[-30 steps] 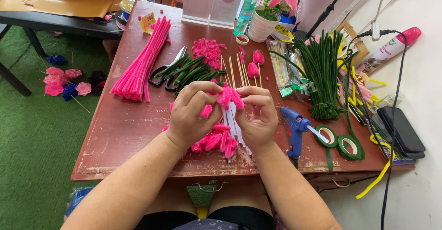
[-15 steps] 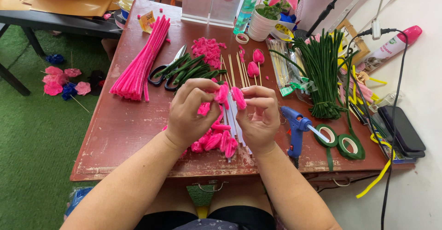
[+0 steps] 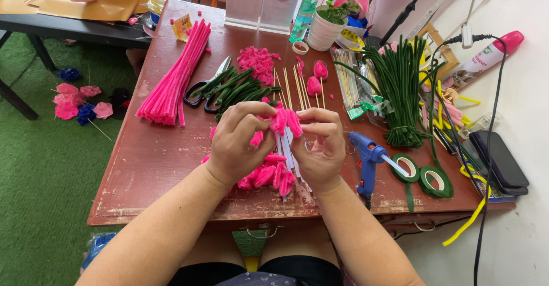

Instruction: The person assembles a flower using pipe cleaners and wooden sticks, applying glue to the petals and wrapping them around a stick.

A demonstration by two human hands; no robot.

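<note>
- Since half a second ago, your hands have barely shifted; they stay together above the near middle of the surface (image 3: 143, 166).
- Your left hand (image 3: 237, 146) curls its fingers around the pink chenille petals (image 3: 285, 120), pinching one side.
- Your right hand (image 3: 320, 149) pinches the other side, fingers pressed together on the same petals and their stick.
- Beneath your hands lies a pile of finished pink buds (image 3: 266, 176).
- Just right lies the blue glue gun (image 3: 366, 151), with green tape rolls (image 3: 423, 174) beyond it.
- Farther off: scissors (image 3: 209, 86), pink stems bundle (image 3: 174, 80), green stems bundle (image 3: 400, 86).
</note>
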